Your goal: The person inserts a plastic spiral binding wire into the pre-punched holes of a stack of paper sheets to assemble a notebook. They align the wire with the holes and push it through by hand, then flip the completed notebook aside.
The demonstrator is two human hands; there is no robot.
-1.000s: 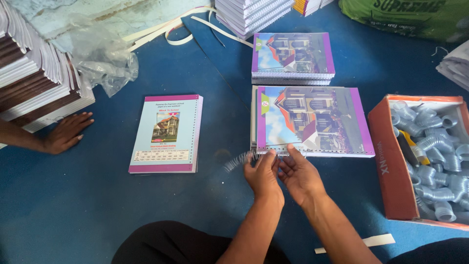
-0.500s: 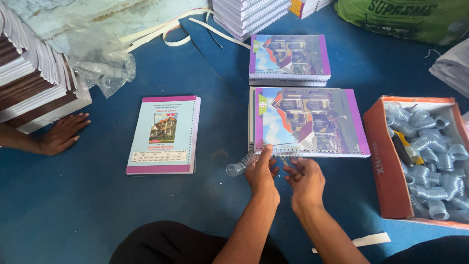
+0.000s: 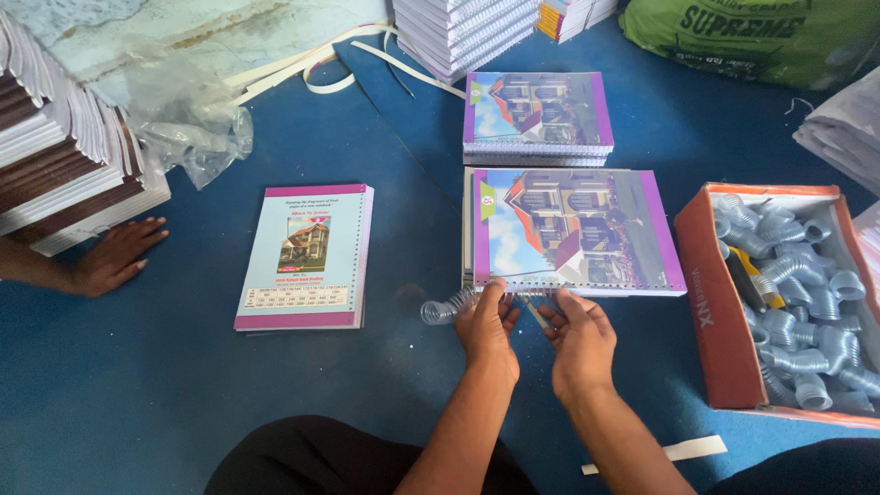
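Note:
A notebook (image 3: 573,229) with a house picture and purple edges lies on the blue floor, its punched edge toward me. My left hand (image 3: 486,325) pinches a clear plastic spiral coil (image 3: 445,309) at that edge; the coil's free end sticks out to the left. My right hand (image 3: 579,335) rests its fingers on the same punched edge, just right of the left hand, touching the coil where it enters the holes. A second, similar notebook (image 3: 536,115) lies just beyond the first.
An orange box (image 3: 710,312) of clear coils stands at the right. A light-blue notebook (image 3: 307,255) lies to the left. Another person's hand (image 3: 115,257) rests by book stacks (image 3: 55,156) at far left. More stacks (image 3: 463,27) and a green sack (image 3: 761,32) lie beyond.
Both hands stay at the notebook's near edge. The coil's free end on the left looks shorter than a second ago. The other person's hand has barely moved.

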